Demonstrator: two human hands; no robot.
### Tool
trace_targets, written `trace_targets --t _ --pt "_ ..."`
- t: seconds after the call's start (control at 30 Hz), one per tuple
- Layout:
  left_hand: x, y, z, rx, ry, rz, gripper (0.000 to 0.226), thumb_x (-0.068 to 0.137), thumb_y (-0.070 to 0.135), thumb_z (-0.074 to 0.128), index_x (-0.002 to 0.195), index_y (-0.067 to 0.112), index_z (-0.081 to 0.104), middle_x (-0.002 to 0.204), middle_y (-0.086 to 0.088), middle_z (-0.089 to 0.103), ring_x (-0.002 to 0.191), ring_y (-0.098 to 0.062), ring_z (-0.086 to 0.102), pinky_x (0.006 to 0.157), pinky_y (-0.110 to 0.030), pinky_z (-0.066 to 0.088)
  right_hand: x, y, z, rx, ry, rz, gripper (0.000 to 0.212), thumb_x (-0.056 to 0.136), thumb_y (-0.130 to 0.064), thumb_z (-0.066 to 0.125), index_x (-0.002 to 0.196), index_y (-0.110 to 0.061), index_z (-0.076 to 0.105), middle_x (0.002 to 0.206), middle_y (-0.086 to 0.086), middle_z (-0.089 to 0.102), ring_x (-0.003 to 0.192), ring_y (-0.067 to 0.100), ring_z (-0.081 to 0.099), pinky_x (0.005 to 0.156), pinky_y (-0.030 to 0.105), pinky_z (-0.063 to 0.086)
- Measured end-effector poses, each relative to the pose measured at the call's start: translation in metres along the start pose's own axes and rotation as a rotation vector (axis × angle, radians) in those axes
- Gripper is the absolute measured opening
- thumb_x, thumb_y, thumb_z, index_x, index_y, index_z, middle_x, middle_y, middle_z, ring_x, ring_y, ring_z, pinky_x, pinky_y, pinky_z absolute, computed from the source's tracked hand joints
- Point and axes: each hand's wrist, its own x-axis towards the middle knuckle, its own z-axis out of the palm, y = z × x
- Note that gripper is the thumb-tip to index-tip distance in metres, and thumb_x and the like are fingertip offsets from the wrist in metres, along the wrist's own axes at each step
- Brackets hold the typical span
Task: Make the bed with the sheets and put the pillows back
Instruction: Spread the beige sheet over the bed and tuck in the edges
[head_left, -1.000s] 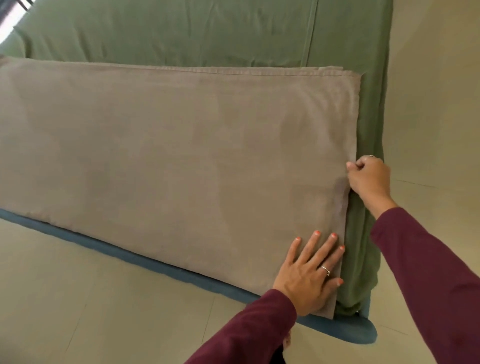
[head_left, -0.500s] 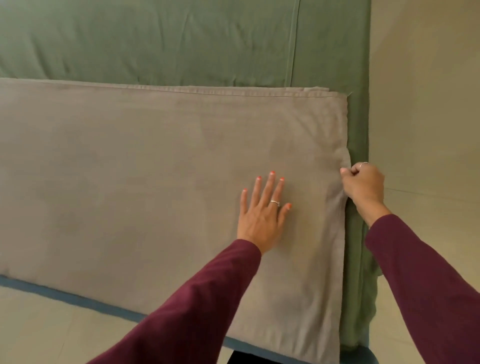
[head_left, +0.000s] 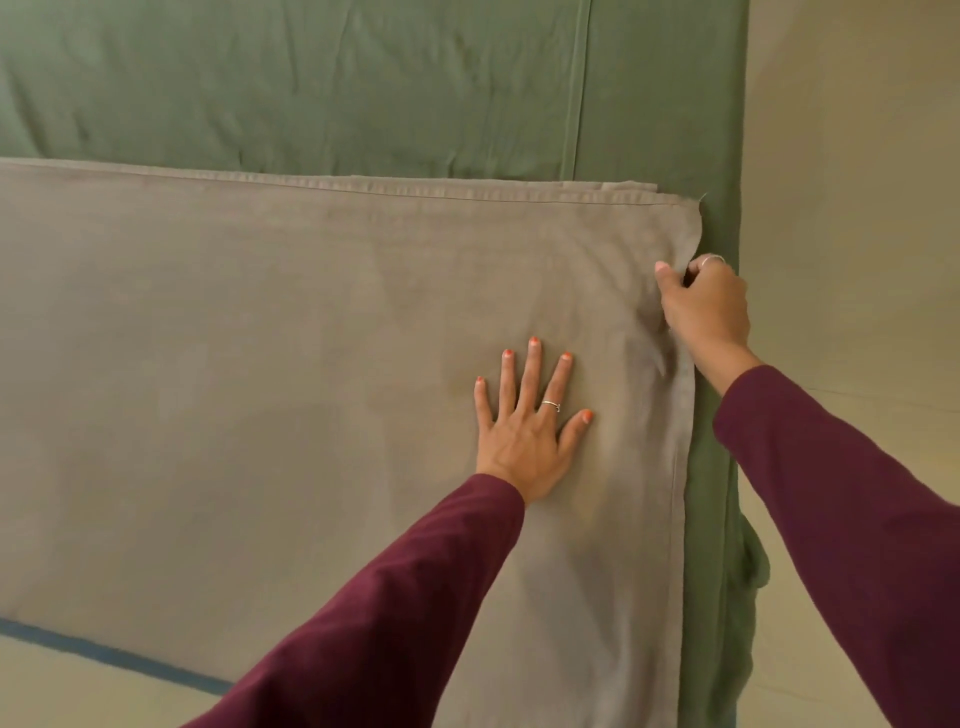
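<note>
a folded grey-brown cotton sheet (head_left: 260, 389) lies flat across the near part of the bed, on top of the smooth green fitted sheet (head_left: 363, 88) that covers the mattress. its stitched hem runs along the far edge, and its right edge lies just inside the bed's right side, leaving a narrow green strip showing. the left hand (head_left: 527, 431) rests flat on the grey-brown sheet with fingers straight and spread, palm down, near the right edge. the right hand (head_left: 704, 312) is just beside it at that edge, fingers curled and thumb pinching the cloth below the far right corner, where the fabric puckers. both arms wear dark maroon sleeves (head_left: 857, 509). pale beige floor (head_left: 857, 208) lies right of the bed.
</note>
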Motion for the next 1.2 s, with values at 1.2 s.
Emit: trace_targets --t 1.2 --pt "-0.138 0.019 0.044 -0.255 0.386 -1.019 0.057 0.091 0.056 0.004 0.138 0.045 -0.027 0.150 0.017 -0.031 0.139 -0.009 -0.027 0.112 -0.035 -0.019 0.008 -0.058 0.021 -0.075 -0.242 -0.881 0.063 0.086 -0.045 0.035 0.122 0.004 0.053 0.128 0.028 0.050 0.117 0.044 0.048 0.097 0.049 0.038"
